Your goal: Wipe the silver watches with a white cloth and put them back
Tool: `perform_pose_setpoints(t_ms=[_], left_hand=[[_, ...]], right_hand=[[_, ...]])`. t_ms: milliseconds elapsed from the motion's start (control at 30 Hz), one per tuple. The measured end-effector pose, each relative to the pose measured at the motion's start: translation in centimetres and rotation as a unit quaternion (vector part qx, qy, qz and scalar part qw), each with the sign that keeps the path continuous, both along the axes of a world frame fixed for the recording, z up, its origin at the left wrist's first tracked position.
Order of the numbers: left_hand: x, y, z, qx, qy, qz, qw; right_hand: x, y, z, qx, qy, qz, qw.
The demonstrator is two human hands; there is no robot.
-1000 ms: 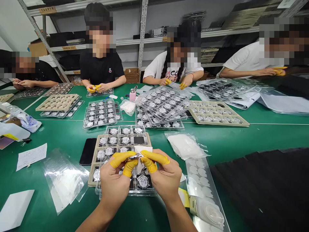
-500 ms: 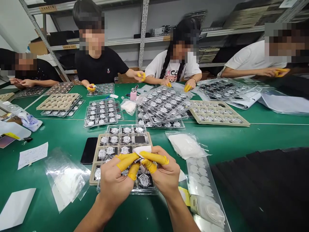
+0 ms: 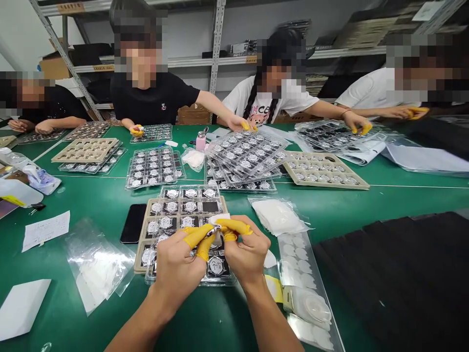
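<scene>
My left hand (image 3: 179, 259), with yellow finger cots on its fingertips, is closed on a small shiny metal watch case (image 3: 213, 231) seen edge-on. My right hand (image 3: 245, 249), also in yellow finger cots, pinches a white wiping cloth (image 3: 220, 218) against the case. Part of the cloth hangs down between the hands. Both hands are above a clear plastic tray (image 3: 190, 282) of watch cases with white round faces, stacked over a beige tray (image 3: 140, 261). One black compartment (image 3: 210, 207) at the tray's right side holds no case. My fingers hide much of the held piece.
A black phone (image 3: 133, 224) lies left of the trays. A bag of white wipes (image 3: 275, 215) and a strip of round white stickers (image 3: 296, 259) lie to the right. Stacked trays (image 3: 245, 151) stand ahead, with several co-workers behind them. Black sheeting (image 3: 399, 278) covers the right side.
My hands have turned the watch case, so its metal edge shows more. Across the table, one co-worker's hand has reached to the stacked trays and another's has stretched right to other trays.
</scene>
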State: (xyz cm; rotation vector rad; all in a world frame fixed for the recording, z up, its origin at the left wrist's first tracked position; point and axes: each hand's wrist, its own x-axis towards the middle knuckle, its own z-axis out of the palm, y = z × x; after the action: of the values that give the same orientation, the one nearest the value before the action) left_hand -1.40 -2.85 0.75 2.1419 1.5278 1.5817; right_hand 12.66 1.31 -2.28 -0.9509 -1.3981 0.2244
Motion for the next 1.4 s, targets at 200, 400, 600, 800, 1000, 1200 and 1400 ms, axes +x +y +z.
perform_pose_setpoints(t_ms=[200,400,600,800,1000,1200,1400], left_hand=[[0.9,0.7,0.1,-0.248,-0.309,-0.053,0.917],[0.1,1.3,1.0,-0.314,-0.514,-0.105,0.791],[-0.1,0.7,2.2,-0.312,-0.541,-0.131,0.770],[-0.7,0.9,1.8,-0.355,-0.477,-0.143,0.791],[-1.2,1.4,1.3,-0.377,-0.456,-0.137,0.795],[-4.5,3.1,1.4,-0.306,-0.503,-0.056,0.806],[-5.9,4.0,0.8,-0.333,-0.454,-0.050,0.825]], right_hand=[[-2.1,0.0,-0.8,-0.238,0.356,0.117,0.896],[-0.6,0.8,0.6,-0.258,0.375,0.131,0.881],[0.0,-0.2,1.9,-0.250,0.241,0.193,0.918],[-0.9,-0.8,1.6,-0.224,0.195,0.200,0.934],[-1.0,-0.1,0.8,-0.163,0.279,0.062,0.944],[3.1,1.9,1.6,-0.175,0.384,-0.028,0.906],[5.3,1.9,1.2,-0.148,0.245,-0.066,0.956]])
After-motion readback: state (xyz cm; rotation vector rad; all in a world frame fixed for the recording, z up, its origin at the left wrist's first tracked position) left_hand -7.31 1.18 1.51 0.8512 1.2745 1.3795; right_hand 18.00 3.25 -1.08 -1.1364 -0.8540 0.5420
